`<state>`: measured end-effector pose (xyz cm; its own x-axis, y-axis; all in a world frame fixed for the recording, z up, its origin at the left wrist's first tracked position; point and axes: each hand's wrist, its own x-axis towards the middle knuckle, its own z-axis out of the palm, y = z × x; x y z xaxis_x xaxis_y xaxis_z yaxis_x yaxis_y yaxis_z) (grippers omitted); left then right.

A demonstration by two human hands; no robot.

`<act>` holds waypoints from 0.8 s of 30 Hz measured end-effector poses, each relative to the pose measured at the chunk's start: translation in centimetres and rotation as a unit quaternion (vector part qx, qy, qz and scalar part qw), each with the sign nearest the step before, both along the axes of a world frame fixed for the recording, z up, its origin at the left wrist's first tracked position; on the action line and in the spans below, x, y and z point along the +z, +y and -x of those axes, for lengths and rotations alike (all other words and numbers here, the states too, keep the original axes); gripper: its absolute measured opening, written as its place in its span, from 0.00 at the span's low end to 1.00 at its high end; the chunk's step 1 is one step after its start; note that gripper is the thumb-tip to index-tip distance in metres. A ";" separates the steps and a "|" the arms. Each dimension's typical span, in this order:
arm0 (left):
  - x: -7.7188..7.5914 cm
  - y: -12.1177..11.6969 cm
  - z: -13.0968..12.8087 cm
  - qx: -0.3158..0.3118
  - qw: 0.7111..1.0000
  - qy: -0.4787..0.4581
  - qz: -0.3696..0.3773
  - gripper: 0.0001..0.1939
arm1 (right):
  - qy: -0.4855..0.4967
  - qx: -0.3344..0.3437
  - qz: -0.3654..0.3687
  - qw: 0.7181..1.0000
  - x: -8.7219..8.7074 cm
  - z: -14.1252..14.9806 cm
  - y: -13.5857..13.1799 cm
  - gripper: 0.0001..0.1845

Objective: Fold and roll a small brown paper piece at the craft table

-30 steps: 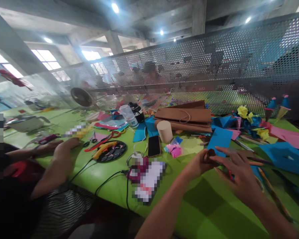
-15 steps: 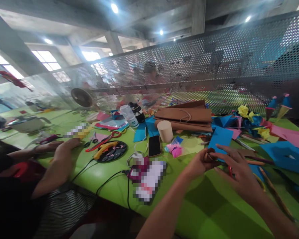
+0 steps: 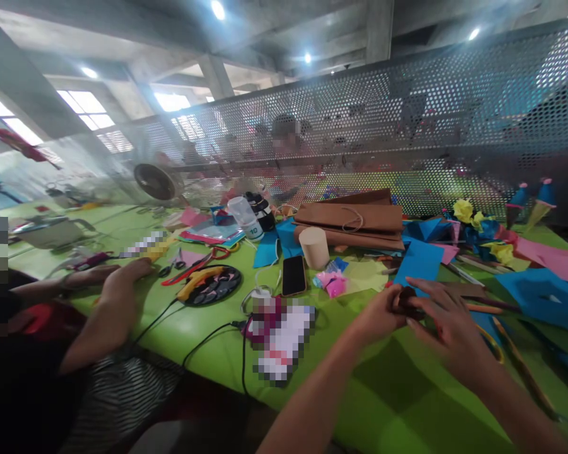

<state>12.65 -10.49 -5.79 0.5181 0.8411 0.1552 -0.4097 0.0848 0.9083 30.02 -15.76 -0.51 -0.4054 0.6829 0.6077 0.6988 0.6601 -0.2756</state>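
Observation:
My left hand and my right hand meet over the green table, right of its middle. Between their fingertips sits a small dark brown rolled piece, pinched from both sides. The right hand's fingers curl over it, and something red shows beneath them. A blue paper sheet lies just behind the hands. Thin sticks lie to the right of my right hand.
A co-worker's hands rest on the table at the left, near scissors and a black tray. A phone, a beige cylinder, brown bags, cables and coloured paper flowers crowd the table. A perforated metal screen stands behind.
Both hands have drawn closer around the brown piece and shifted slightly lower. The co-worker's hands have hardly moved.

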 end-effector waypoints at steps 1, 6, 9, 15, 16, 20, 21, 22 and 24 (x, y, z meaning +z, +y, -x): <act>0.1 0.0 0.0 -0.003 1.000 -0.003 0.003 0.27 | 0.005 -0.001 0.004 1.000 0.1 -0.1 0.0 0.09; 0.8 0.1 0.1 0.016 1.000 0.005 0.011 0.28 | 0.036 -0.008 -0.008 0.999 0.5 -0.3 0.0 0.14; 1.1 -0.2 0.0 0.022 1.000 0.012 -0.002 0.28 | 0.029 -0.007 0.003 1.000 0.4 0.1 -0.2 0.15; 0.4 -0.1 -0.3 0.022 1.000 -0.007 0.012 0.25 | 0.024 -0.002 0.026 0.999 0.1 0.4 0.0 0.13; 0.2 0.0 -0.3 0.020 0.999 -0.022 0.020 0.26 | 0.026 -0.003 0.020 0.999 0.1 0.3 0.0 0.14; -0.2 0.4 -0.3 0.016 0.999 -0.044 0.025 0.26 | 0.003 -0.031 -0.032 0.999 0.2 -0.1 0.1 0.15; -0.2 0.4 -0.3 0.017 0.999 -0.033 0.020 0.26 | -0.010 -0.038 -0.041 0.998 0.1 -0.1 0.0 0.15; -0.2 0.4 -0.2 0.022 1.000 -0.018 0.013 0.26 | -0.023 -0.041 -0.047 0.998 0.1 0.0 0.0 0.14; -0.3 0.3 -0.2 0.038 0.999 0.016 0.002 0.27 | -0.041 -0.039 -0.049 0.997 0.0 0.2 -0.1 0.13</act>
